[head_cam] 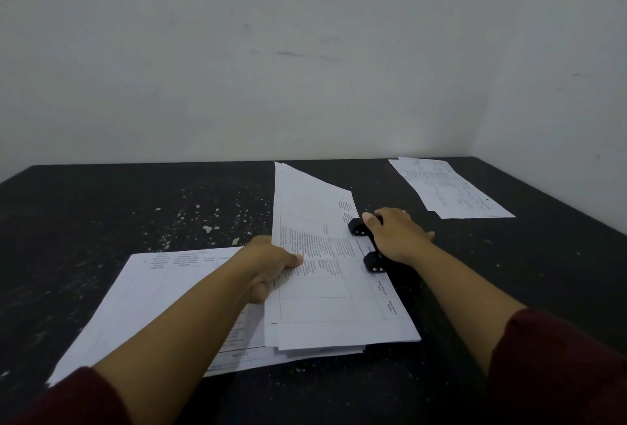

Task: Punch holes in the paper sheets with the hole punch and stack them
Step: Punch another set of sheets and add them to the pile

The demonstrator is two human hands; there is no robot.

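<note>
A bundle of printed paper sheets [325, 275] lies in the middle of the black table [135, 214]. My left hand [271, 265] grips the bundle's left edge, thumb on top, and lifts that side. The bundle's right edge sits in a black hole punch [364, 245]. My right hand [393, 234] lies over the punch, palm down, and covers most of it. A flat pile of sheets [163, 299] lies to the left, partly under my left forearm. A smaller pile [451, 187] rests at the table's far right.
A white wall [305, 51] runs along the table's far edge and a second wall closes the right side. Pale chipped specks mark the tabletop left of centre. Dark red sleeves cover both forearms near the camera.
</note>
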